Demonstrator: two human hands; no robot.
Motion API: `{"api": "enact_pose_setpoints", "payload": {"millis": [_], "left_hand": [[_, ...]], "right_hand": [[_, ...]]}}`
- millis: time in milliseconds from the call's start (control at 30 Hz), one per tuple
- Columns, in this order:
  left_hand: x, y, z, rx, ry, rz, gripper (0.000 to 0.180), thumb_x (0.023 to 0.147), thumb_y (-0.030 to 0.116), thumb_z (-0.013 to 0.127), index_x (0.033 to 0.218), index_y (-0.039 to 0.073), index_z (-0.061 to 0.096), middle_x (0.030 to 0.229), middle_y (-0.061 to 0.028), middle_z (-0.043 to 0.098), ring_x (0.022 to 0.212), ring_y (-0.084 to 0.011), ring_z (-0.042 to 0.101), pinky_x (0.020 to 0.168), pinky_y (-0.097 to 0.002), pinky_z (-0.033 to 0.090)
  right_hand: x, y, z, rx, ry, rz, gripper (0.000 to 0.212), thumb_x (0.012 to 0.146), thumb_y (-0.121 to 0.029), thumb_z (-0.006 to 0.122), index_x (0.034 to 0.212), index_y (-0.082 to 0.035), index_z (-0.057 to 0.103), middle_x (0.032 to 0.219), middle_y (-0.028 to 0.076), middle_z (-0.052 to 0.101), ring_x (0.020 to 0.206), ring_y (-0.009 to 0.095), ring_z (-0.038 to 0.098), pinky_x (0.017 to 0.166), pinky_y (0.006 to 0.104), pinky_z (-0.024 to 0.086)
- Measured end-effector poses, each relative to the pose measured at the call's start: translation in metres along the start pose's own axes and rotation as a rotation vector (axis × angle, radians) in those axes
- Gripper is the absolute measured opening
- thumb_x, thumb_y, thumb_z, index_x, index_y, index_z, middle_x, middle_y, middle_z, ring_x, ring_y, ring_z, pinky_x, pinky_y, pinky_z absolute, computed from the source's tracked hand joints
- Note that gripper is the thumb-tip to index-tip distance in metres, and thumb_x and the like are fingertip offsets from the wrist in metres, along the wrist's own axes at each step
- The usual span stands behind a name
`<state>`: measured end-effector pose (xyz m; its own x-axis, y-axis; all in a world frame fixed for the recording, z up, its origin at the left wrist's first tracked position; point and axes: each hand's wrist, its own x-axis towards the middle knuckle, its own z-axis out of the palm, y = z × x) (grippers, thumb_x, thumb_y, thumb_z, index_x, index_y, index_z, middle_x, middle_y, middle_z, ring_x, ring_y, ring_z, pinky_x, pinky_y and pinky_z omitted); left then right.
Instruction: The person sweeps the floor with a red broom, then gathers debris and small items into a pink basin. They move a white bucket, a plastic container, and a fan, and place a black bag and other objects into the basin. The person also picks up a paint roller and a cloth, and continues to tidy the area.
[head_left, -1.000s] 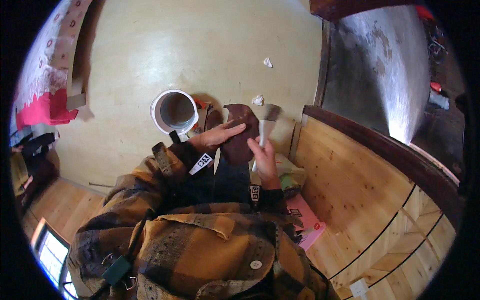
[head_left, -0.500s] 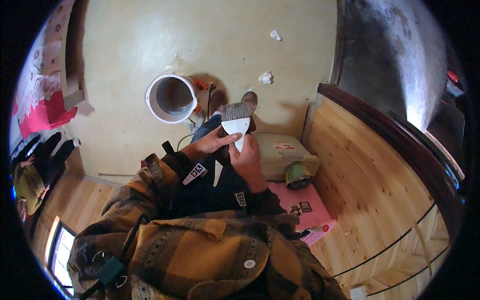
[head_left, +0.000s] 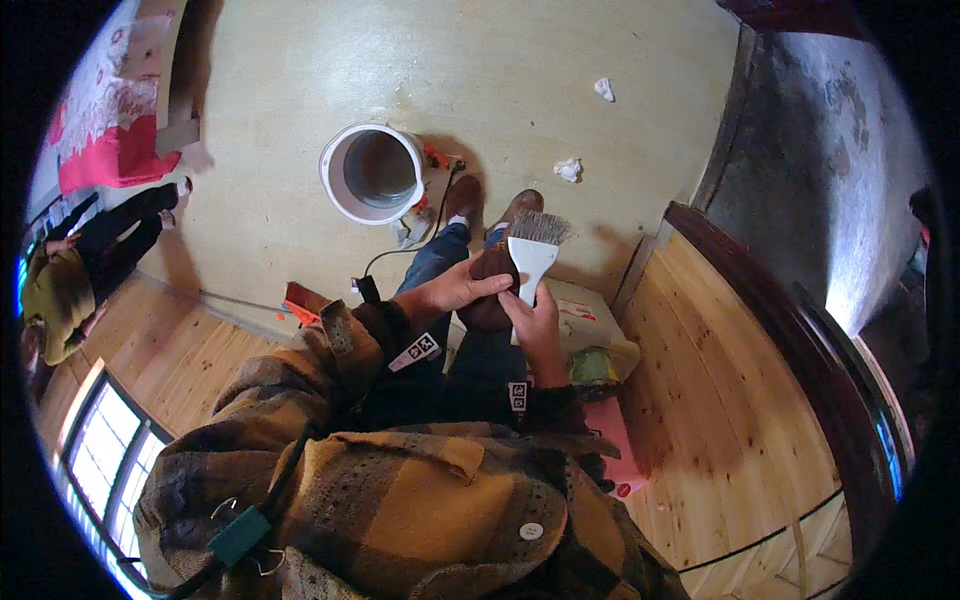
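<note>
In my right hand (head_left: 538,325) is a wide, flat paintbrush (head_left: 532,262) with a white handle and grey bristles, the bristles pointing away from me. My left hand (head_left: 452,288) grips a rounded dark brown thing (head_left: 490,305), its thumb across the front and close to the brush handle. What this brown thing is I cannot make out, and the brush and hands hide part of it. Both hands are above my lap. A white bucket (head_left: 333,180) with a greyish inside stands on the floor beyond them, to the left of my feet.
Beside the bucket lie orange-red things (head_left: 434,156) and a dark cable (head_left: 412,248). White crumpled scraps (head_left: 568,169) dot the pale floor. To my right are a beige box-like seat (head_left: 610,345), a green-labelled can (head_left: 592,368), a pink box (head_left: 622,455) and a wooden panel (head_left: 740,380). A person (head_left: 75,280) is at far left.
My right hand has moved the brush to the right, relative to my knees. The left thumb has come off its handle, and more of the brown thing shows. The whole view has shifted.
</note>
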<state>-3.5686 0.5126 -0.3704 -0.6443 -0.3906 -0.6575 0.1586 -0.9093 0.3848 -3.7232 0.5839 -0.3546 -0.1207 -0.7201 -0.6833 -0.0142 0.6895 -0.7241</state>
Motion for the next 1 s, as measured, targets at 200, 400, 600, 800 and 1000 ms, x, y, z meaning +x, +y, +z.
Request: {"api": "enact_pose_setpoints", "payload": {"millis": [200,400,600,800,1000], "left_hand": [[-0.004,0.004,-0.038,0.291,0.063,-0.122,0.062,0.096,0.043,0.048,0.142,0.004,0.034,0.128,-0.0046,0.050,0.118,-0.0149,0.045,0.099,-0.0294,0.037],[-0.011,0.005,-0.229,0.592,0.546,-0.022,0.044,0.093,0.036,0.057,0.125,0.007,0.056,0.109,-0.0078,0.064,0.095,-0.0178,0.060,0.082,-0.0301,0.048],[-0.048,0.016,-0.445,1.278,1.126,-0.237,0.074,0.076,0.035,0.069,0.134,-0.002,0.042,0.120,-0.0279,0.056,0.112,-0.0398,0.054,0.096,-0.0435,0.044],[-0.015,0.015,-0.532,1.339,1.063,-0.217,0.079,0.080,0.031,0.064,0.141,-0.003,0.027,0.123,-0.0314,0.051,0.117,-0.0392,0.050,0.098,-0.0407,0.042],[-0.022,0.020,-0.504,1.296,1.281,-0.100,0.039,0.084,0.039,0.058,0.110,0.010,0.058,0.093,-0.0201,0.066,0.089,-0.0397,0.063,0.078,-0.0452,0.050]], "right_hand": [[0.013,0.002,-0.006,0.357,0.066,0.220,0.031,0.078,-0.011,0.067,0.105,0.000,0.057,0.091,0.005,0.062,0.082,0.016,0.059,0.073,0.0312,0.048],[0.023,0.021,-0.043,0.049,0.183,0.200,0.037,0.077,-0.016,0.066,0.109,-0.001,0.055,0.098,0.006,0.057,0.085,0.015,0.052,0.075,0.0269,0.043],[0.026,0.043,-0.074,-0.053,0.283,0.218,0.042,0.080,-0.013,0.060,0.118,0.002,0.050,0.106,0.010,0.056,0.094,0.020,0.053,0.086,0.0292,0.043],[0.028,0.061,-0.080,-0.064,0.503,0.560,0.043,0.083,-0.014,0.057,0.122,0.000,0.048,0.112,0.011,0.057,0.097,0.023,0.057,0.086,0.0330,0.046],[0.019,0.076,-0.089,-0.063,0.435,0.492,0.040,0.081,-0.011,0.059,0.118,0.002,0.051,0.111,0.011,0.060,0.096,0.023,0.058,0.085,0.0335,0.047]]}}
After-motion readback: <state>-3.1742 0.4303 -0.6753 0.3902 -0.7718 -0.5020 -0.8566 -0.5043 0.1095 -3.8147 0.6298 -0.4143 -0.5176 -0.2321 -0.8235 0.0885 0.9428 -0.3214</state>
